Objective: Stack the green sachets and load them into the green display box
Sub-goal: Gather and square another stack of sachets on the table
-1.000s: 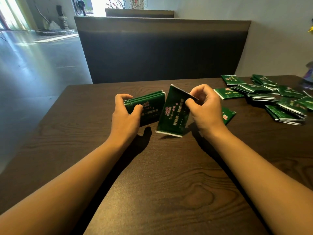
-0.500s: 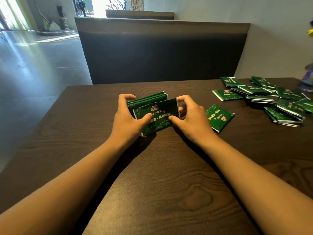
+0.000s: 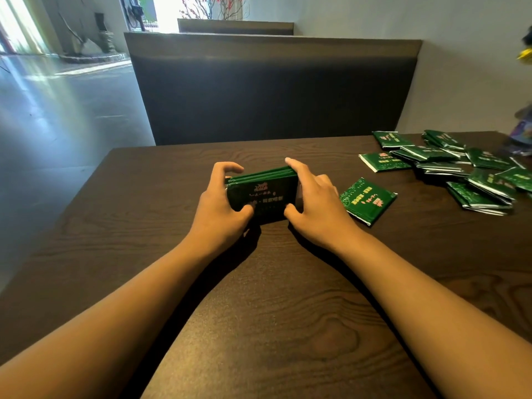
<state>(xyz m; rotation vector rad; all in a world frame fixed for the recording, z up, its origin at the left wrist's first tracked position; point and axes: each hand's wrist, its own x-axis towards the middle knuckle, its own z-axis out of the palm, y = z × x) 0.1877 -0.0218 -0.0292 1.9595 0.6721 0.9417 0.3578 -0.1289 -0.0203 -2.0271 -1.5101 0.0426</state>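
Head view
Stack of sachets (image 3: 263,197): several dark green foil packets pressed together face to face and stood on edge on the table (image 3: 259,326). The front face turns toward the camera and bears a small reddish emblem near its top with pale lines of print beneath; the print is too blurred to read.
Stack position: middle of the table, between the two hands, lower edge at or very near the wood.
Stack orientation: long axis runs left to right, the right end set slightly farther from the camera; packet tops show as thin green ridges along the upper edge.
Left hand (image 3: 218,210): grip clamped on the stack's left end, thumb on the front face, fingers curled over the top corner.
Right hand (image 3: 315,205): grip clamped on the right end, thumb on the front lower corner, forefinger up along the back edge.
Single sachet (image 3: 367,200): flat on the table just right of the right hand, print upside down to the camera, turned at a slant.
Loose pile of sachets (image 3: 466,168): overlapping green packets with silvery edges, far right of the table.
Bench back (image 3: 270,87): dark, upright, beyond the table's far edge.
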